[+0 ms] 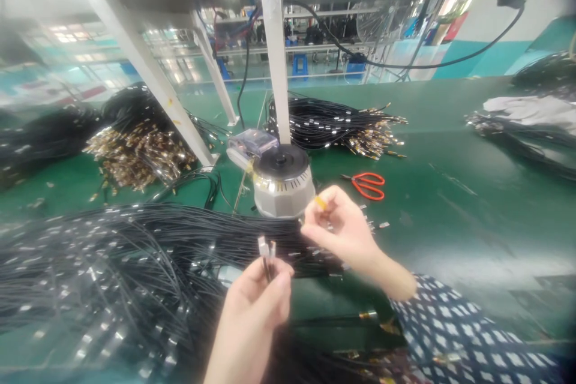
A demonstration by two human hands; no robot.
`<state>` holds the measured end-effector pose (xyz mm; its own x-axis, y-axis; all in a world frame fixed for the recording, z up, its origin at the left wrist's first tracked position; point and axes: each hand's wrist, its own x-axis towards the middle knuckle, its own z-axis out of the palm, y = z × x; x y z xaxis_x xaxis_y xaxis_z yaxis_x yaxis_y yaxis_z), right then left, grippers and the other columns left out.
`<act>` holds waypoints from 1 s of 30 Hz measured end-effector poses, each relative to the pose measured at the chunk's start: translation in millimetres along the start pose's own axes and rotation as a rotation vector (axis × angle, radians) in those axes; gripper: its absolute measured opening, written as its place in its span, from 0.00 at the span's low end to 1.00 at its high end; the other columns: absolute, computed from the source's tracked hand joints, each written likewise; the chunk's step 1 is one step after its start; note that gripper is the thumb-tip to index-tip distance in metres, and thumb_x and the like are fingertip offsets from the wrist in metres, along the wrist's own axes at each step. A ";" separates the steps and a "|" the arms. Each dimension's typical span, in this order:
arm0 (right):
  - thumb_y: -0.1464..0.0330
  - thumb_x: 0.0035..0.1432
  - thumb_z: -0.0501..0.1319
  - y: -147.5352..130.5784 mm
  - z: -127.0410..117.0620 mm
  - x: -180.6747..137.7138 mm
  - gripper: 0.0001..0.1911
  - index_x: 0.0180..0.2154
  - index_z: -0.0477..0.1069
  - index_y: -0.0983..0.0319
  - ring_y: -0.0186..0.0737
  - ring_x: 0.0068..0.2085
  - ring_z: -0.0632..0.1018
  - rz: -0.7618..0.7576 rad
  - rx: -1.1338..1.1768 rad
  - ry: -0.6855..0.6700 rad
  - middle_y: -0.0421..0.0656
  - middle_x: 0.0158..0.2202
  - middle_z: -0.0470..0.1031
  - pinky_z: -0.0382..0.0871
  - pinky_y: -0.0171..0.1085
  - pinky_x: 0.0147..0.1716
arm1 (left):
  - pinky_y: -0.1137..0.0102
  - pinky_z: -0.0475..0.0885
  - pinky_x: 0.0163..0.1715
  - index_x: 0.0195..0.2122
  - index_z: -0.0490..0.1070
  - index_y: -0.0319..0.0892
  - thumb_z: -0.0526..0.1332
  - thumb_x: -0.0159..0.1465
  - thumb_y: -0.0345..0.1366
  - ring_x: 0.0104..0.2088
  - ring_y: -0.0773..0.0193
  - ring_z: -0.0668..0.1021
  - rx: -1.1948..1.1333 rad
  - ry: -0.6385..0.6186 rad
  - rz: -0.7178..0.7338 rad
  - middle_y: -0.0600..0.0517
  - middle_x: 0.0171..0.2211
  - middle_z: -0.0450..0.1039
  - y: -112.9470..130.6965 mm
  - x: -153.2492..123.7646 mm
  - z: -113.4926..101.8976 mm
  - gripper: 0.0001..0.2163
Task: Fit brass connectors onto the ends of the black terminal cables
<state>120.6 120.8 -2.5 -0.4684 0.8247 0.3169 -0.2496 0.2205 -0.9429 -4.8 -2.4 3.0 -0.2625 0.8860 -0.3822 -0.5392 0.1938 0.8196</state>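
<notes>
My left hand point(263, 297) is closed around thin black cables, and their small metal-ended connectors point(266, 247) stick up above the thumb and fingers. To its right and a little farther off, my right hand point(339, 225) pinches a short piece of yellow tape point(320, 203) at its fingertips. Just behind the hands stands a round tape dispenser point(283, 183) with a black top and a light grey body. A thick bundle of black cables point(180, 234) runs across the bench beneath and beside both hands.
Red-handled scissors point(369, 186) lie right of the dispenser. Bundles of cables with gold ends point(139, 153) and a further bundle point(342, 126) rest behind. White metal posts point(273, 42) rise from the green bench point(450, 210). Whitish gloves or cloth point(531, 113) lie on cables at the right.
</notes>
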 end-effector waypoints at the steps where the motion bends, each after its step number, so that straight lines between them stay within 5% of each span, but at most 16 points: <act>1: 0.74 0.52 0.67 -4.7 -3.8 -7.1 0.16 0.33 0.58 0.58 0.32 0.27 0.71 -0.040 -0.062 -0.055 0.34 0.27 0.70 0.63 0.34 0.29 | 0.79 0.53 0.17 0.29 0.75 0.38 0.75 0.48 0.39 0.16 0.78 0.56 0.000 0.021 0.020 0.61 0.17 0.59 2.0 -0.3 1.0 0.14; 6: 0.74 0.54 0.65 -20.5 -11.3 -28.7 0.15 0.33 0.59 0.57 0.34 0.28 0.73 -0.130 -0.206 -0.265 0.37 0.29 0.71 0.69 0.37 0.30 | 0.78 0.50 0.16 0.34 0.76 0.38 0.74 0.48 0.40 0.16 0.79 0.54 0.111 0.021 0.039 0.61 0.19 0.60 4.9 1.9 4.5 0.16; 14: 0.76 0.52 0.64 -28.8 -3.7 -38.5 0.13 0.32 0.61 0.58 0.33 0.28 0.74 -0.082 -0.200 -0.337 0.38 0.30 0.70 0.70 0.35 0.30 | 0.77 0.51 0.17 0.25 0.72 0.38 0.72 0.52 0.39 0.17 0.80 0.57 0.153 -0.108 0.074 0.57 0.23 0.64 -1.2 -4.1 4.6 0.12; 20: 0.77 0.48 0.67 -18.5 -5.9 -49.9 0.18 0.31 0.57 0.57 0.31 0.25 0.69 0.132 0.212 -0.248 0.34 0.24 0.68 0.64 0.33 0.26 | 0.78 0.51 0.16 0.29 0.73 0.37 0.71 0.53 0.36 0.15 0.81 0.54 -0.036 0.065 0.062 0.58 0.22 0.63 6.1 -2.0 -1.7 0.10; 24: 0.75 0.49 0.69 -14.9 0.5 -48.2 0.15 0.31 0.63 0.59 0.33 0.29 0.73 0.116 0.127 -0.106 0.37 0.29 0.74 0.65 0.34 0.30 | 0.78 0.53 0.17 0.27 0.72 0.37 0.71 0.54 0.34 0.15 0.83 0.54 -0.048 -0.006 0.018 0.57 0.26 0.67 8.1 -2.4 -2.5 0.08; 30: 0.73 0.49 0.70 -16.5 24.6 -49.8 0.16 0.31 0.62 0.58 0.40 0.37 0.80 0.134 0.058 0.039 0.42 0.38 0.80 0.68 0.37 0.34 | 0.79 0.52 0.17 0.23 0.72 0.38 0.73 0.52 0.35 0.15 0.81 0.53 -0.046 0.018 0.011 0.61 0.18 0.59 4.0 -4.1 1.5 0.10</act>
<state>127.2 63.3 -0.2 -0.4676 0.8648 0.1829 -0.2363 0.0771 -0.9686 -4.7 -4.7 8.4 -0.2828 0.8803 -0.3809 -0.5722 0.1639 0.8036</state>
